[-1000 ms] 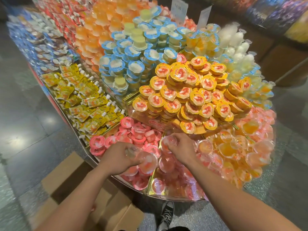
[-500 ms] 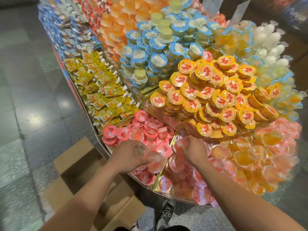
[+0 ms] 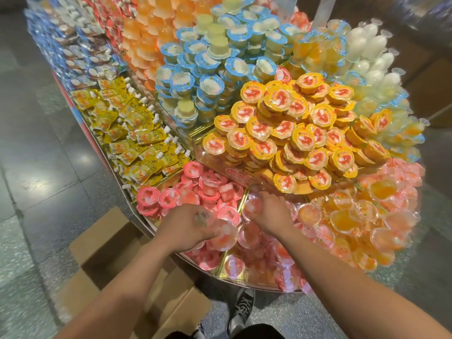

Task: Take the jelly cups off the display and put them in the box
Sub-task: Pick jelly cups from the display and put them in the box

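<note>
The jelly cups (image 3: 234, 266) at the front are see-through with pink and white inside. The pink-lid cups (image 3: 168, 198) have a red picture on top. The yellow-lid cups (image 3: 278, 99) have red and white pictures. The blue-lid cups (image 3: 210, 84) have white middles. The pouches (image 3: 137, 135) are yellow with white caps. The box (image 3: 102, 243) is brown. The shoe (image 3: 241, 311) is black with white laces.

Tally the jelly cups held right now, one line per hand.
Left hand: 2 clear cups, though motion blur makes this count less sure
Right hand: 1 clear cup
Total: 3
</note>
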`<state>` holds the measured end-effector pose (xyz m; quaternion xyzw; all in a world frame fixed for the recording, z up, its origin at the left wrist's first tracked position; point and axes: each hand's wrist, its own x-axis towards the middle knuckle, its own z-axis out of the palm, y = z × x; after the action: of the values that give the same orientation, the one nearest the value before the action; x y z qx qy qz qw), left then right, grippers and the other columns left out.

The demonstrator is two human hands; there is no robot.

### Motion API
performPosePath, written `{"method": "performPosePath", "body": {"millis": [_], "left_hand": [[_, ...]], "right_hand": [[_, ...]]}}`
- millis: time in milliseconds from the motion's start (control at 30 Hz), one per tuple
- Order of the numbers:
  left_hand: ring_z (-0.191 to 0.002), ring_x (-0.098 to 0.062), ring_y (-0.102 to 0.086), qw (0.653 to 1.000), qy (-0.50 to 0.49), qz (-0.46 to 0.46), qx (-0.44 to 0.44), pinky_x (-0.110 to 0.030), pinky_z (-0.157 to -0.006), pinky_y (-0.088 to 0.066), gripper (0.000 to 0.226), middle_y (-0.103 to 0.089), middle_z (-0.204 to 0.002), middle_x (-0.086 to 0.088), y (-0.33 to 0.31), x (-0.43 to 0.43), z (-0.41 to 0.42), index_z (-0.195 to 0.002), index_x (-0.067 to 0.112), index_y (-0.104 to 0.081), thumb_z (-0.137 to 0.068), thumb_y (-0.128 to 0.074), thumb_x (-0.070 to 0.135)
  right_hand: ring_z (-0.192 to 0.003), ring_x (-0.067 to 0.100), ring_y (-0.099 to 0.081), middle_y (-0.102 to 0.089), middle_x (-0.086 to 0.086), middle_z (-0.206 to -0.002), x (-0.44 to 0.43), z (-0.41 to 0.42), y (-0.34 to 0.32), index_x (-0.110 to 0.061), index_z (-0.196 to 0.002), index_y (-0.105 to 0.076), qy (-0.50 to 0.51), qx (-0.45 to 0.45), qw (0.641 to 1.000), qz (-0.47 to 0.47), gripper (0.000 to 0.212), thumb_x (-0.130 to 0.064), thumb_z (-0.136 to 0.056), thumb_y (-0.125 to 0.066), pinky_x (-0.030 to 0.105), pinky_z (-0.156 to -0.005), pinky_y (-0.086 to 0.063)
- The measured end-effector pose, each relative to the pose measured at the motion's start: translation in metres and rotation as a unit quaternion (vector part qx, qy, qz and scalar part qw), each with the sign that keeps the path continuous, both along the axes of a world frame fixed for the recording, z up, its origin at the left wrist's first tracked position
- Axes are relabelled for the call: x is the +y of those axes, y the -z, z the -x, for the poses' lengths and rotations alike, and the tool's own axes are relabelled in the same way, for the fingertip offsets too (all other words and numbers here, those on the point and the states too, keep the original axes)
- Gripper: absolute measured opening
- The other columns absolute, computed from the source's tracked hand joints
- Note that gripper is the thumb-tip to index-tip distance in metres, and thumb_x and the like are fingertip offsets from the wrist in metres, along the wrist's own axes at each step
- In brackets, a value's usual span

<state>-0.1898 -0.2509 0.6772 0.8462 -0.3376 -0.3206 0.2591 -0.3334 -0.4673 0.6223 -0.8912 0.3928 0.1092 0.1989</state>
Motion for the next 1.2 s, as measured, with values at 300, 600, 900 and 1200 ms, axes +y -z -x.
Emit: {"method": "performPosePath", "body": {"millis": [300,600,900,1200], "left_hand": [[-0.083,-0.019,-0.065,0.986,0.087,-0.06,-0.132,-0.035,-0.07,-0.055,0.038,-0.071,-0.089,0.005,0.009,-0.052,0.037,-0.095,0.024,-0.071,-0.08,-0.064,0.058],[-0.077,-0.022,-0.065,0.945,0.174,-0.114,-0.254,-0.033,-0.067,-0.052,0.018,-0.067,-0.081,0.003,0.035,-0.103,0.072,-0.081,0.022,-0.066,-0.078,-0.061,0.04],[-0.08,-0.025,-0.061,0.93,0.181,-0.149,-0.282,-0.034,-0.071,-0.048,0.012,-0.065,-0.087,-0.004,0.038,-0.12,0.087,-0.086,0.019,-0.062,-0.081,-0.053,0.025],[-0.08,-0.025,-0.066,0.938,0.169,-0.121,-0.278,-0.033,-0.066,-0.048,0.019,-0.066,-0.08,0.0,0.049,-0.115,0.086,-0.075,0.022,-0.054,-0.078,-0.057,0.041]], "right_hand": [[-0.112,0.027,-0.055,-0.066,0.003,-0.114,-0.011,0.035,-0.047,-0.017,-0.13,-0.056,0.074,-0.16,0.984,-0.022,0.049,-0.035,-0.086,-0.067,0.036,-0.091,-0.046],[-0.101,0.014,-0.063,-0.068,-0.007,-0.104,-0.028,0.098,-0.077,-0.019,-0.122,-0.061,0.152,-0.267,0.951,-0.037,0.033,-0.022,-0.09,-0.067,0.036,-0.088,-0.05],[-0.088,0.001,-0.062,-0.067,-0.013,-0.094,-0.037,0.129,-0.08,-0.022,-0.115,-0.065,0.185,-0.293,0.937,-0.05,0.019,-0.022,-0.096,-0.062,0.025,-0.074,-0.048],[-0.078,0.001,-0.061,-0.066,-0.013,-0.087,-0.041,0.128,-0.079,-0.022,-0.114,-0.065,0.186,-0.292,0.936,-0.065,0.018,-0.019,-0.096,-0.061,0.015,-0.063,-0.044]]}}
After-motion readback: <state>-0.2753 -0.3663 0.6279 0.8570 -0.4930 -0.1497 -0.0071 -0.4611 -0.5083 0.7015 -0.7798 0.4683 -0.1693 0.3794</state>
